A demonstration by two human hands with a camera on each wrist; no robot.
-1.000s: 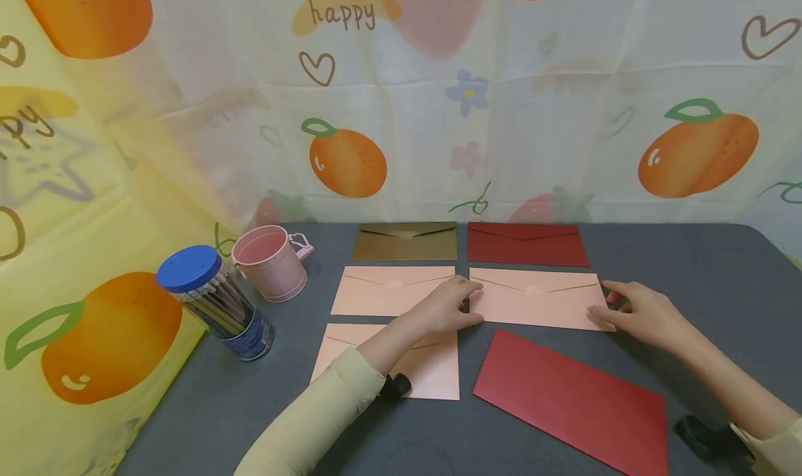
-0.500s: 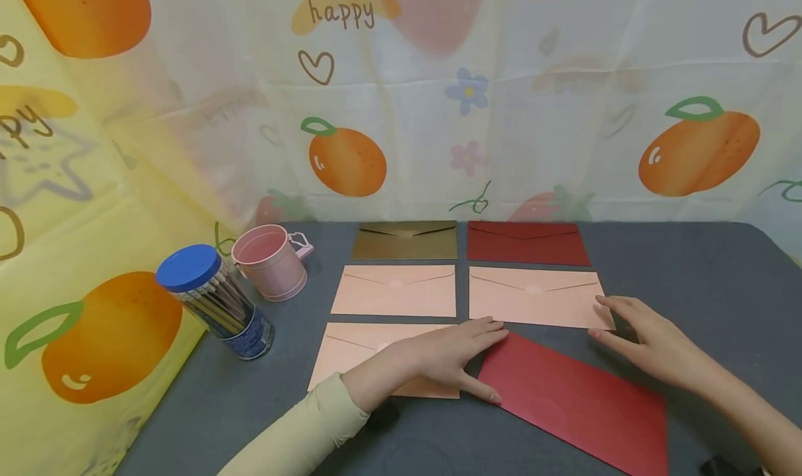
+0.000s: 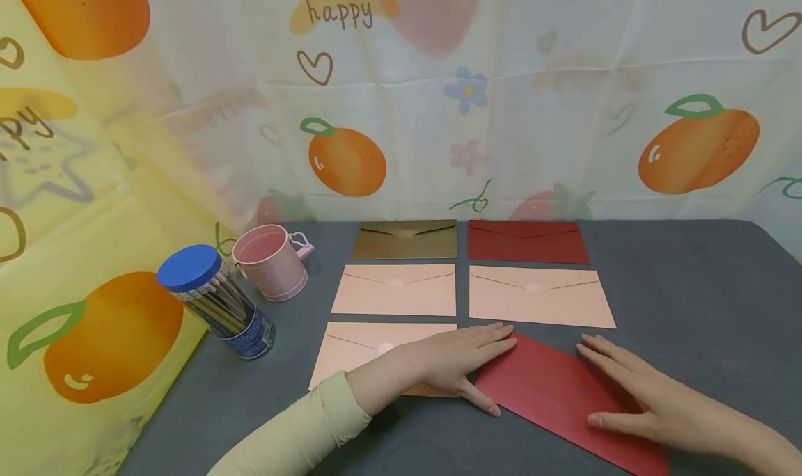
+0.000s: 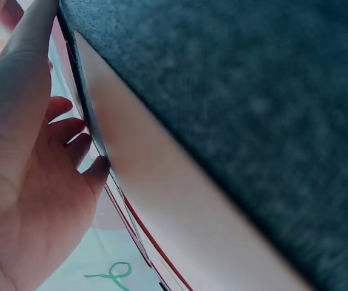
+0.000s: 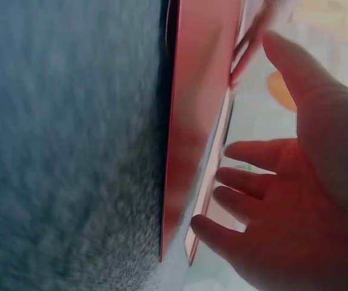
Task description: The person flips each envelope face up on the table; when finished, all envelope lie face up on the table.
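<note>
A large red envelope (image 3: 545, 382) lies slanted on the table's near right part, its flap side not showing. My left hand (image 3: 447, 361) is at its left corner, fingers fairly straight and thumb spread by the lower edge; whether it touches the paper I cannot tell. Over the envelope's right half hovers my right hand (image 3: 664, 406), fingers extended. The right wrist view shows a gap between that hand and the red envelope (image 5: 195, 103). A pale pink envelope (image 3: 370, 340) lies partly under my left forearm. Another pale pink envelope (image 3: 539, 305) lies just beyond the red one.
At the back lie a gold envelope (image 3: 404, 246) and a dark red envelope (image 3: 526, 248), with one more pink envelope (image 3: 395, 298) in front of the gold. To the left stand a pink cup (image 3: 269, 267) and a blue-lidded jar (image 3: 213, 302) of pencils. A printed curtain (image 3: 407, 114) hangs behind.
My left hand has left the gap between the middle pink envelopes and come nearer, to the red envelope's corner. My right hand has let go of the right pink envelope and moved over the red one.
</note>
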